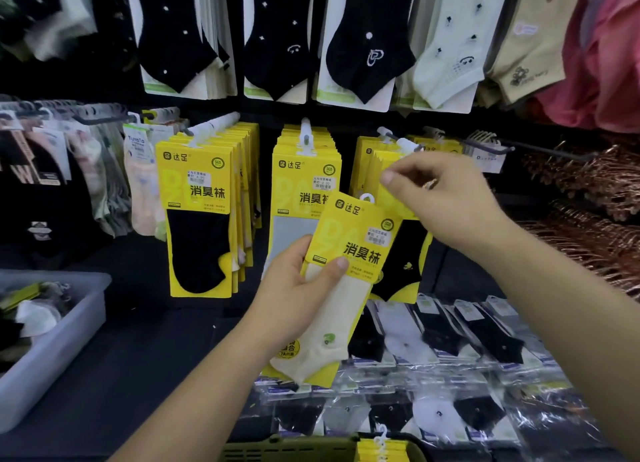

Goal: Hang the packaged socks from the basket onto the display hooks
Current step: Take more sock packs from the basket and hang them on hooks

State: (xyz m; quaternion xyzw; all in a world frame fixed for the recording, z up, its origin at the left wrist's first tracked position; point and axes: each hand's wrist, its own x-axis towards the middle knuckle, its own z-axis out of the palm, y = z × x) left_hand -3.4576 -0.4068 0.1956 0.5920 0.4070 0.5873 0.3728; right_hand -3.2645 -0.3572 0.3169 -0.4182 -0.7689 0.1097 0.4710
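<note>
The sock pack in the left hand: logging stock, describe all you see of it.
The sock pack is a yellow card with black lettering, a price sticker and a white top hook, holding a cream ankle sock. Tilted right, unhung, it is gripped mid-height by the left hand, thumb across the front.

Left of the left hand [298,288], a grey plastic bin [74,337] is sitting on a dark counter [156,357]; right of the right hand [446,198], copper-coloured hangers [588,184] are lying by the black display wall [69,80].
</note>
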